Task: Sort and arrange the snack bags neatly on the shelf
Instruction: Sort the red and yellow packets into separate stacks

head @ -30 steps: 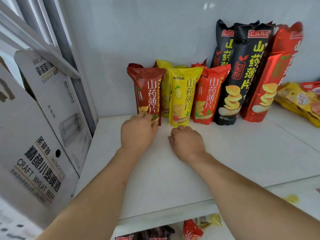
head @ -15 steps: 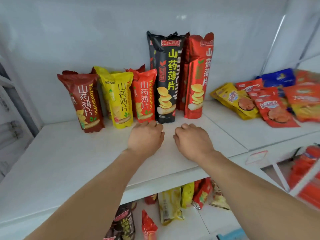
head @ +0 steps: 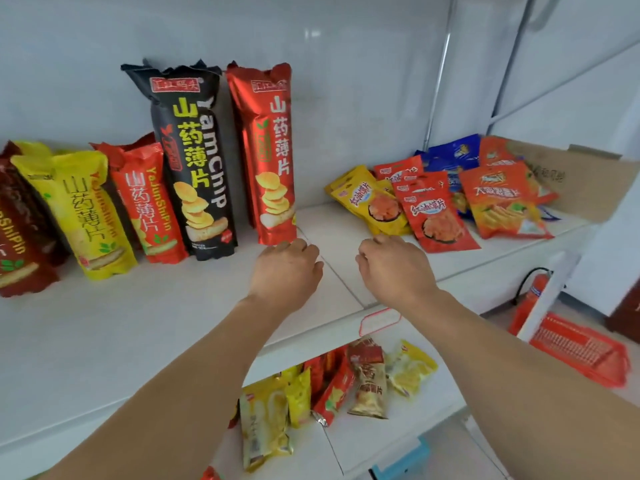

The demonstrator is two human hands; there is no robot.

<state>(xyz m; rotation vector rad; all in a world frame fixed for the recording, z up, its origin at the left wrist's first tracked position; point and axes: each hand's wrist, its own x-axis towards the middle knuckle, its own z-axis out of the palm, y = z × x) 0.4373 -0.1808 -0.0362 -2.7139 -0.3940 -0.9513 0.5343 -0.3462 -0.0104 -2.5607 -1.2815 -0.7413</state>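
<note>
Hands (head: 341, 271) now farther right, by flat packets (head: 436, 209)

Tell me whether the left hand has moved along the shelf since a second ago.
Yes. The left hand went rightward along the row: it was at the dark red bag, now it is below the tall red bag.
</note>
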